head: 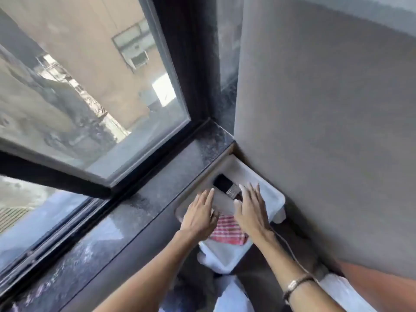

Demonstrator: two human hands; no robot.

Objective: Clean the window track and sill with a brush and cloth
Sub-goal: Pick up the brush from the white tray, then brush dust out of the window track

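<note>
A brush (pixel 227 186) with dark bristles and a metal band lies on a white plastic stool (pixel 267 194) beside the wall. A red-and-white checked cloth (pixel 227 231) lies on the same stool, nearer to me. My left hand (pixel 199 216) hovers over the stool's left edge with its fingers spread, holding nothing. My right hand (pixel 251 208) is spread just over the brush's handle end and hides part of it. The dark speckled stone sill (pixel 157 188) runs diagonally to the left of the stool, with the window track (pixel 56 235) beyond it.
A dark-framed window pane (pixel 90 86) stands above the sill, with buildings outside. A grey wall (pixel 326 131) closes the right side. A thin white cable (pixel 290 251) runs along the floor by my right forearm. A bracelet (pixel 295 284) sits on my right wrist.
</note>
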